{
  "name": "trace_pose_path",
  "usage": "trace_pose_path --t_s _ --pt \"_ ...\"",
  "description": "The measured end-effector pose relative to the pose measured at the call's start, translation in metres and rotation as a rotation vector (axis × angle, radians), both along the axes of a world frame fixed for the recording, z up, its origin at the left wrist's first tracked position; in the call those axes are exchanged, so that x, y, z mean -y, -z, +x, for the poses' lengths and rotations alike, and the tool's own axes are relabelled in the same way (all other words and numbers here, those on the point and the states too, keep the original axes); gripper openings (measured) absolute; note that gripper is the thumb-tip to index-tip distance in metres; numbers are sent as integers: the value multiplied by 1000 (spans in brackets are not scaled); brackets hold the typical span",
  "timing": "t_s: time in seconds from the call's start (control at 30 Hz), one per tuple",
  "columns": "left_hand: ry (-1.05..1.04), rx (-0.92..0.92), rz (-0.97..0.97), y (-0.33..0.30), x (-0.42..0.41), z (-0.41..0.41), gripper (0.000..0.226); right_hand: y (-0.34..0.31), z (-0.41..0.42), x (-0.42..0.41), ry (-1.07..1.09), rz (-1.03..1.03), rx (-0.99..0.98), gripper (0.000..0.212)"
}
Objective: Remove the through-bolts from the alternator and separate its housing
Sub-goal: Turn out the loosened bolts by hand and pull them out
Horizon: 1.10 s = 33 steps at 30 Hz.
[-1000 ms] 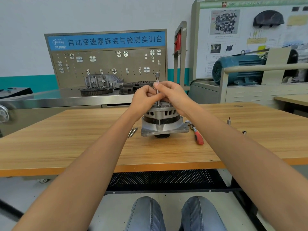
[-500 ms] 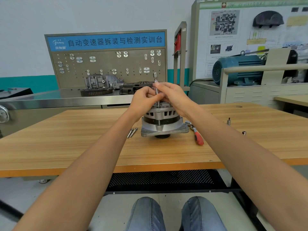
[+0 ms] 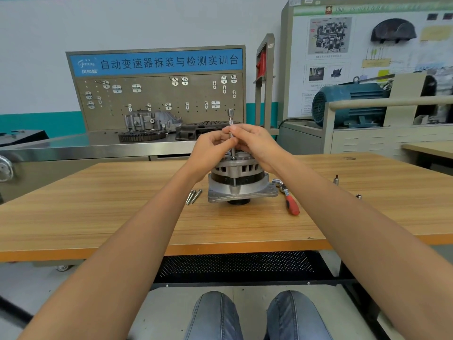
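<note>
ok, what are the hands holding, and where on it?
Both the left hand and right hand pinch the upright extension bar at mid-shaft, above the alternator.

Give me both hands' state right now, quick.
Left hand: pinching the extension bar standing on the alternator.
Right hand: pinching the same bar.

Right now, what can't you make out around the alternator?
- Head view: top of the alternator is hidden by the left hand and right hand.
- Middle of the extension bar is covered by fingers.
- Bolt head under the bar: too small to tell.
- Loose bolts: count unclear.
</note>
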<state>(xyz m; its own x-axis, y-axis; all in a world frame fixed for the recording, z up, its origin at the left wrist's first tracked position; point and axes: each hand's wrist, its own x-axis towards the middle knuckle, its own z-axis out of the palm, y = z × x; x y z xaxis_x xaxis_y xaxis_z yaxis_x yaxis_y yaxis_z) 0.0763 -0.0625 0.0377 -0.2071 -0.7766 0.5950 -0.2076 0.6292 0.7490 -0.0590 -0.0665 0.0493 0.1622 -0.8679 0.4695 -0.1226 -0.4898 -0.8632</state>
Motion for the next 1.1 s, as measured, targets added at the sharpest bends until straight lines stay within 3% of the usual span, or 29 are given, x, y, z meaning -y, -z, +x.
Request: trace_pose_path --t_s 0.2,0.33,0.7,0.9,1.1 --pt "-66 -37 8 0 6 -3 17 0 3 1 28 27 23 25" --pt "-67 -24 4 0 5 -3 14 1 2 2 44 0 54 9" --pt "-47 -37 2 0 5 -2 9 0 1 4 -15 42 104 26" --pt "-75 -52 -13 2 6 -5 17 3 -1 6 3 8 89 4" --pt "-72 -9 -17 0 3 -2 7 3 -1 9 -25 -4 91 15"
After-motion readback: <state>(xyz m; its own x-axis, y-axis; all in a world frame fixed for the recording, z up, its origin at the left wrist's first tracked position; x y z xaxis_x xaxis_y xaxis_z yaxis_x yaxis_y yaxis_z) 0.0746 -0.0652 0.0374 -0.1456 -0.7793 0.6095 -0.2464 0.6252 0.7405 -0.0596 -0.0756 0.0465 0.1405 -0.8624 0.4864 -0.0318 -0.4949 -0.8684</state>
